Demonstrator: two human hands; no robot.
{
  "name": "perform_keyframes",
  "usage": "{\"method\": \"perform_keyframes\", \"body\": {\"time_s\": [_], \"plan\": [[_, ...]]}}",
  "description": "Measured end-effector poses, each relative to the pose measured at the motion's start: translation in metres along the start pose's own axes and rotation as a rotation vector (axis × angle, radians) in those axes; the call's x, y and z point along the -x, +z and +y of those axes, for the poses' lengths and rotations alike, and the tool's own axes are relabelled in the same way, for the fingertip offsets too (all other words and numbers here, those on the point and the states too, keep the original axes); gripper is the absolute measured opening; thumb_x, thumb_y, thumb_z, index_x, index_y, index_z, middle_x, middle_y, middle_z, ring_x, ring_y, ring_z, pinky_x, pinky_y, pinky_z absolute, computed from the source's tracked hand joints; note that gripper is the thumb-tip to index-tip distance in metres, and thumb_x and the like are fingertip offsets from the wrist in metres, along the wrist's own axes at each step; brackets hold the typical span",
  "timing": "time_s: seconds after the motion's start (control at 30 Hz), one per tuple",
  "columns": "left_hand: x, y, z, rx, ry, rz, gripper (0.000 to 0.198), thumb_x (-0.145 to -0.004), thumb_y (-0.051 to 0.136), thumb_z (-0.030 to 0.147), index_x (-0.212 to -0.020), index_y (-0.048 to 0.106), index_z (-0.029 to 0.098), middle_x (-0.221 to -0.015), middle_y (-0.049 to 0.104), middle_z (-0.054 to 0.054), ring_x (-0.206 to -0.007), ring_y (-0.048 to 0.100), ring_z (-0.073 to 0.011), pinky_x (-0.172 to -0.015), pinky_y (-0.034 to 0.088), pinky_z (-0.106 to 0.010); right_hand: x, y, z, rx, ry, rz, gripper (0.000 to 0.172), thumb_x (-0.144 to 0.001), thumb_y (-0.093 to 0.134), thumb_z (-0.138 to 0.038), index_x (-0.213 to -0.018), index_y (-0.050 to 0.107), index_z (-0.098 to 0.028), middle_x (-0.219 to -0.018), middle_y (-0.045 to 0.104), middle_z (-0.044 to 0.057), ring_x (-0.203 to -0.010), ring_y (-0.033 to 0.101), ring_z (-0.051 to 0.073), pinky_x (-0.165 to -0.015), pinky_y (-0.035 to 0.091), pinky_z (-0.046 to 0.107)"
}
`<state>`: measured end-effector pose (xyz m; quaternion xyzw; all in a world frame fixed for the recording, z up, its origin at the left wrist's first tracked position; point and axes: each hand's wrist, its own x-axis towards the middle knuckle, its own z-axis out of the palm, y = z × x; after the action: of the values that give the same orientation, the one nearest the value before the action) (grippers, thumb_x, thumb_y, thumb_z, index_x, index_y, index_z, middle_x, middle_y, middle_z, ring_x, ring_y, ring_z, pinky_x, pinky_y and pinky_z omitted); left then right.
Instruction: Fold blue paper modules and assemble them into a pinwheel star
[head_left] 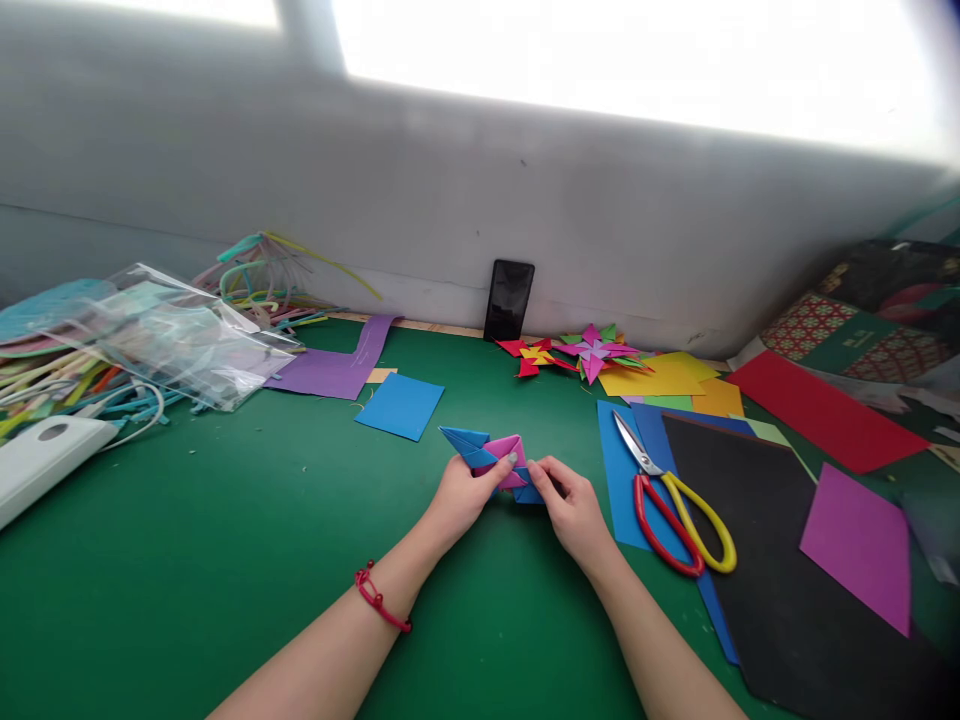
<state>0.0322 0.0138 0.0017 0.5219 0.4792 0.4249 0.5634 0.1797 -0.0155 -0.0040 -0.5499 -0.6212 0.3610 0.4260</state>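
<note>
A folded origami piece in blue and pink paper (504, 452) is held between both hands above the green table. My left hand (466, 497) is closed on its left part, thumb pressed on the pink face. A pointed blue flap sticks out past that hand to the upper left. My right hand (568, 502) pinches the blue right end between thumb and fingers. The fingers underneath the paper are hidden. A square of blue paper (400, 406) lies flat beyond my left hand.
Scissors (667, 505) with red and yellow handles rest on dark sheets (780, 560) at right. Folded paper stars (592, 352) and a propped phone (509, 298) are at the back. Purple paper (322, 372), a clear plastic bag (202, 335) and a white power strip (52, 455) lie left.
</note>
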Motion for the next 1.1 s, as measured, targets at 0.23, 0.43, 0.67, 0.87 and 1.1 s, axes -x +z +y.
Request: {"method": "perform_keyframes", "body": {"time_s": [0.23,0.43,0.67,0.87,1.1], "plan": [[0.0013,0.0000,0.0011,0.010,0.000,-0.003,0.030,-0.070,0.060,0.039,-0.083,0.065,0.013,-0.082,0.067,-0.006,-0.080,0.060,-0.0207,-0.071,0.047,-0.027,0.0003,0.0011,-0.0027,0.032,-0.021,0.046,0.029,-0.085,0.043,-0.036,-0.065,0.053,-0.018,-0.057,0.039,-0.003,-0.054,0.034,0.011,-0.050,0.027,0.023],[0.0010,-0.0002,0.0022,0.037,-0.016,0.003,0.031,-0.068,0.061,0.040,-0.084,0.065,0.013,-0.083,0.068,-0.007,-0.081,0.061,-0.0220,-0.072,0.048,-0.029,0.0004,0.0012,-0.0043,0.030,-0.026,0.062,0.029,-0.084,0.044,-0.037,-0.065,0.055,-0.018,-0.057,0.041,-0.002,-0.054,0.035,0.012,-0.049,0.027,0.023],[0.0018,-0.0003,0.0000,0.005,-0.008,-0.027,0.028,-0.066,0.064,0.034,-0.085,0.065,0.013,-0.082,0.069,-0.007,-0.081,0.062,-0.0213,-0.073,0.048,-0.029,0.0002,0.0019,-0.0032,0.023,-0.029,0.099,0.029,-0.083,0.045,-0.039,-0.068,0.059,-0.018,-0.058,0.047,-0.002,-0.055,0.039,0.013,-0.051,0.030,0.024],[0.0028,0.0006,0.0006,0.000,0.008,0.009,0.032,-0.067,0.063,0.035,-0.091,0.065,0.014,-0.085,0.069,-0.006,-0.083,0.061,-0.0214,-0.074,0.047,-0.029,-0.0012,0.0017,-0.0025,-0.091,0.014,0.087,0.034,-0.086,0.040,-0.041,-0.063,0.052,-0.017,-0.058,0.043,-0.002,-0.054,0.039,0.012,-0.050,0.032,0.023],[0.0030,0.0017,0.0016,-0.031,0.012,0.030,0.029,-0.067,0.063,0.036,-0.086,0.066,0.014,-0.081,0.069,-0.006,-0.079,0.061,-0.0216,-0.071,0.047,-0.029,-0.0035,-0.0035,-0.0040,-0.175,0.023,0.044,0.023,-0.084,0.046,-0.038,-0.073,0.051,-0.018,-0.067,0.048,0.000,-0.061,0.044,0.013,-0.054,0.036,0.023]]}}
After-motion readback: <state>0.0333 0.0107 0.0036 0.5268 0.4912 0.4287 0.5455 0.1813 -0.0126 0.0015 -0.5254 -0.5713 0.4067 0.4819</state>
